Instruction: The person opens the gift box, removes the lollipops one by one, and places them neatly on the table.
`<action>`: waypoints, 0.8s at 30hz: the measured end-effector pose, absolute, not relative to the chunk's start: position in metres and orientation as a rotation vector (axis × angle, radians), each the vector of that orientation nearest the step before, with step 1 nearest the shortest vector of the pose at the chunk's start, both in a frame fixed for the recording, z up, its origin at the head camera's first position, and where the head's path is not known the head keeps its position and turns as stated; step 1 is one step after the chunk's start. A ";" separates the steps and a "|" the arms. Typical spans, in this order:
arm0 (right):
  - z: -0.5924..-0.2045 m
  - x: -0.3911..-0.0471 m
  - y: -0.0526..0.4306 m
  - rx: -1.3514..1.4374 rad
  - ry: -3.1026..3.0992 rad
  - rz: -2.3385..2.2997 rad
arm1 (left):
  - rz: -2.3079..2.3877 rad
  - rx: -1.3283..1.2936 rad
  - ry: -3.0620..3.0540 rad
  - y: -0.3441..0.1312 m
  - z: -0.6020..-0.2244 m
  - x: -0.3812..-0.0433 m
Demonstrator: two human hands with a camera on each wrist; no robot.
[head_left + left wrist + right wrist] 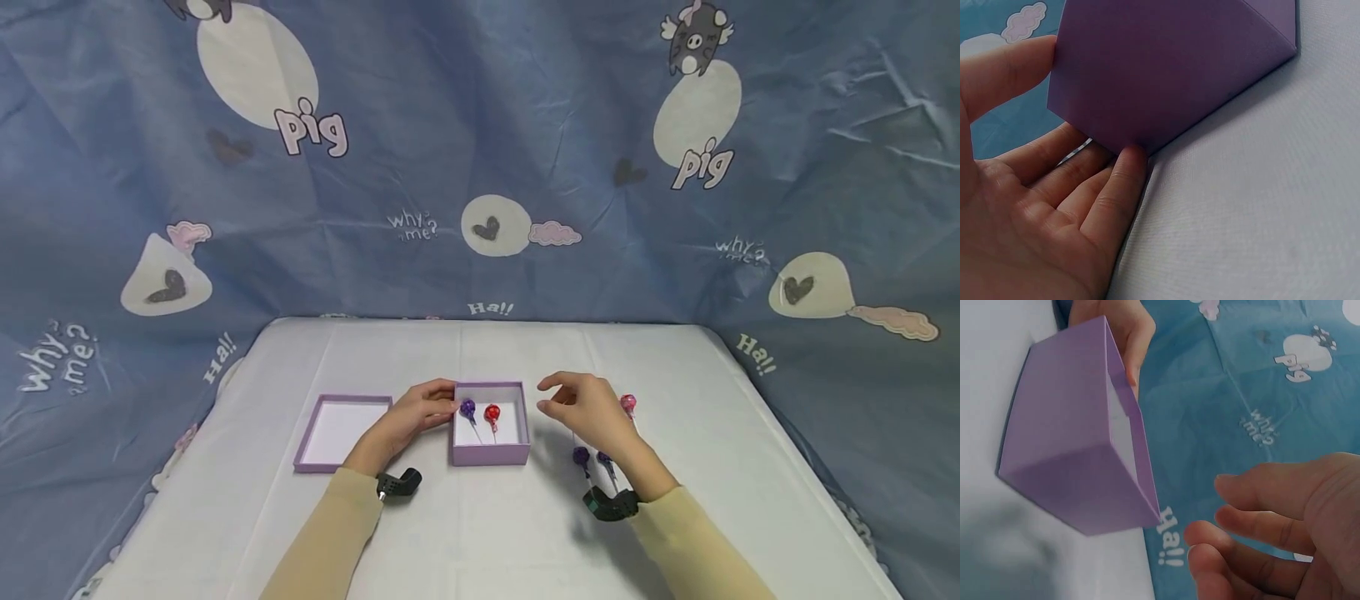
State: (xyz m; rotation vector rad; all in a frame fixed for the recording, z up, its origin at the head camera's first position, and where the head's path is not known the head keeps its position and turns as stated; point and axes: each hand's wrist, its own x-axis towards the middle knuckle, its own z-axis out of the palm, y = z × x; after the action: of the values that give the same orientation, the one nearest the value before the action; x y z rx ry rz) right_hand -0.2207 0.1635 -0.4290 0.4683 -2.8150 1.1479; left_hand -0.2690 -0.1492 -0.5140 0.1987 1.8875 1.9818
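Observation:
A lilac box [491, 455] stands near the middle of the table, holding a purple lollipop [468, 408] and a red lollipop [492, 412]. My left hand [420, 412] touches the box's left side, thumb at the rim and fairly straight fingers along the wall and far corner. To the right of the box, my right hand [588, 408] hovers with thumb and fingers apart, nothing between them. Beneath and beside it lie two dark purple lollipops, one [581, 456] nearer the box and one [604, 457] by the wrist, plus a pink lollipop [628, 403]. The right hand partly hides these.
A shallow lilac-rimmed lid [341, 429] lies to the left of the box, its white inside facing up. A white cloth [465, 542] covers the table. Blue patterned fabric [375, 275] hangs behind and along the sides.

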 end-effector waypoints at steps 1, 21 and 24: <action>-0.429 -0.221 0.161 0.474 -2.815 1.154 | 1.981 0.199 1.888 -0.149 -0.514 -0.269; -0.436 -0.232 0.100 0.673 -2.844 1.206 | 1.995 0.241 1.871 -0.151 -0.513 -0.268; -0.440 -0.234 0.094 0.716 -2.843 1.176 | 1.986 0.248 1.868 -0.151 -0.513 -0.268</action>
State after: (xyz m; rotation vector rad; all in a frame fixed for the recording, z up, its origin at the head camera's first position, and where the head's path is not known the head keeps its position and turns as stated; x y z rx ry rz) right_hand -0.2344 0.0939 -0.4395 0.7159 -2.8433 1.1757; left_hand -0.2679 -0.1506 -0.5135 0.2476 1.8679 1.9859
